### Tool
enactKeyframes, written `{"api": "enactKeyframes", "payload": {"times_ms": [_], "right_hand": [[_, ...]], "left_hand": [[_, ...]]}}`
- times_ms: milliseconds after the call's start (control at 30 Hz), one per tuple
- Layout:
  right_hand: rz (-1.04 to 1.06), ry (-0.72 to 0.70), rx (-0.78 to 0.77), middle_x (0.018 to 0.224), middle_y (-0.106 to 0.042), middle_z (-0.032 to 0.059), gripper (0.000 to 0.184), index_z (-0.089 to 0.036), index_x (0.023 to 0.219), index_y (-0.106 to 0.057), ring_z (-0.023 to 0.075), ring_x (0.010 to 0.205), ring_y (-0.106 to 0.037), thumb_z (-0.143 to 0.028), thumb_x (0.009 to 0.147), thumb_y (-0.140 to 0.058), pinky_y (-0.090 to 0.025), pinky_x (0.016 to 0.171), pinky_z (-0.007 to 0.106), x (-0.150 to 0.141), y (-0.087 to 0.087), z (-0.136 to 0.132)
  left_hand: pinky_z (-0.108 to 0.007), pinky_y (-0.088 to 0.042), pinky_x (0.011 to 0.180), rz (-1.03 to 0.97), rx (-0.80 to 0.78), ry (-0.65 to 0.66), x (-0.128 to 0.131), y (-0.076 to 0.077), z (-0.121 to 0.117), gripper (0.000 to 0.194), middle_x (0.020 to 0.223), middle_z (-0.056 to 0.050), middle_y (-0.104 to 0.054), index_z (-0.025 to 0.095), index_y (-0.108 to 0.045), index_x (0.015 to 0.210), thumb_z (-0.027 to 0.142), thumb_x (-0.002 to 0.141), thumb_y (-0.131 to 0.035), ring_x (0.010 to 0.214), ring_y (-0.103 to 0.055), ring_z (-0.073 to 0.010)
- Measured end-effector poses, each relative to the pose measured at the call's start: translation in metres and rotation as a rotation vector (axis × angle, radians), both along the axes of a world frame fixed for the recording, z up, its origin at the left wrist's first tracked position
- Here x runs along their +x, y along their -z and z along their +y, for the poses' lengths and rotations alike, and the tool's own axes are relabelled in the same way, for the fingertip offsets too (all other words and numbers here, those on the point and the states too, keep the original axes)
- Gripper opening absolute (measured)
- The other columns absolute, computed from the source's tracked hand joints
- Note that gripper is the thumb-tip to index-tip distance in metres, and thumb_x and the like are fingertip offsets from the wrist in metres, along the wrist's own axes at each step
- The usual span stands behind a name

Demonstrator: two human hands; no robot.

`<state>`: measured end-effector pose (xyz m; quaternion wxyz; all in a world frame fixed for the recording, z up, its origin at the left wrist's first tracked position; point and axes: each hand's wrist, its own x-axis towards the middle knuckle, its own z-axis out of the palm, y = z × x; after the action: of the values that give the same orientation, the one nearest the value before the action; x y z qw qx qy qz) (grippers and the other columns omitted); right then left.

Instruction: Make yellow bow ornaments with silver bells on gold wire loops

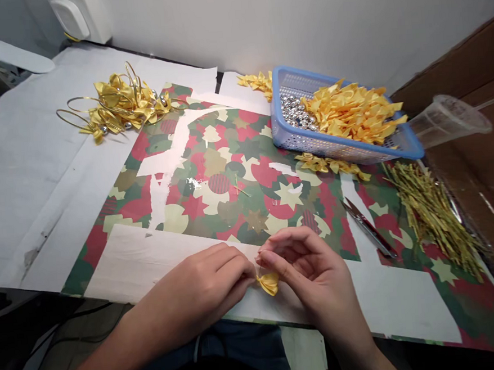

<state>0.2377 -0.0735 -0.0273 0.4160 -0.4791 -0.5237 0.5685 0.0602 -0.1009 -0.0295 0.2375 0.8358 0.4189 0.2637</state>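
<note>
At the near edge of the tabletop, the left hand and the right hand meet over a small yellow satin bow. The fingers of both hands are closed, pinching the bow from either side (those of the right hand curl over it and partly hide its middle). The bow is held just over a strip of white paper, which lies on a sheet of wrapping paper printed with red, green and cream stars and circles. Beyond the hands, a blue plastic basket holds silver beads and a heap of yellow bows, with loose bows lying along its front. Farther left lies a tangle of gold wire loops tied with bows and beads. To the right of the hands are a pair of pointed scissors and a bundle of yellow-green strips, and a clear plastic cup lies on its side beyond them.
</note>
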Motion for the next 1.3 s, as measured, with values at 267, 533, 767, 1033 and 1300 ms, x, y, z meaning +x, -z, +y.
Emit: {"api": "enactKeyframes", "payload": {"times_ms": [267,533,767,1033,1300], "right_hand": [[0.086,-0.035,-0.068,0.070,-0.067,-0.0016,0.016,-0.021,0.084,-0.060,0.0118,0.064,-0.066,-0.022,0.077,-0.073,-0.057,0.058,0.020,0.004,0.000,-0.002],[0.105,-0.027,-0.079,0.070,-0.062,-0.0019,0.024,-0.021,0.072,-0.048,0.0097,0.059,-0.058,-0.023,0.080,-0.070,-0.051,0.052,0.018,0.006,0.003,-0.006],[0.182,-0.030,-0.111,0.071,-0.063,-0.0020,0.031,-0.020,0.068,-0.042,0.0076,0.059,-0.055,-0.020,0.080,-0.070,-0.049,0.053,0.015,0.005,0.004,-0.007],[0.194,-0.063,-0.139,0.073,-0.064,-0.0031,0.034,-0.020,0.068,-0.039,0.0067,0.063,-0.058,-0.020,0.081,-0.070,-0.051,0.058,0.015,0.004,0.004,-0.009],[0.188,-0.100,-0.108,0.072,-0.065,-0.0036,0.030,-0.021,0.070,-0.041,0.0065,0.063,-0.061,-0.018,0.082,-0.068,-0.052,0.058,0.014,0.002,0.004,-0.010]], "left_hand": [[-0.026,-0.049,0.062,0.006,0.007,0.010,0.000,0.003,-0.002,0.027,0.078,-0.004,-0.062,0.013,-0.057,0.086,0.017,0.100,-0.034,0.068,-0.058,-0.0162],[-0.028,-0.050,0.063,0.054,-0.023,0.041,-0.001,0.004,-0.004,0.026,0.081,-0.005,-0.061,0.012,-0.056,0.088,0.011,0.098,-0.033,0.070,-0.057,-0.0176],[-0.029,-0.051,0.065,0.109,-0.035,0.070,-0.001,0.002,-0.003,0.025,0.081,-0.006,-0.061,0.011,-0.057,0.087,0.006,0.096,-0.033,0.071,-0.058,-0.0190],[-0.028,-0.051,0.066,0.058,-0.034,0.040,-0.001,0.002,-0.004,0.027,0.083,-0.005,-0.061,0.013,-0.055,0.091,0.009,0.098,-0.029,0.072,-0.058,-0.0173],[-0.026,-0.049,0.065,-0.010,-0.074,0.021,-0.003,0.007,-0.005,0.023,0.083,-0.003,-0.061,0.016,-0.053,0.089,0.012,0.098,-0.033,0.071,-0.058,-0.0156]]}}
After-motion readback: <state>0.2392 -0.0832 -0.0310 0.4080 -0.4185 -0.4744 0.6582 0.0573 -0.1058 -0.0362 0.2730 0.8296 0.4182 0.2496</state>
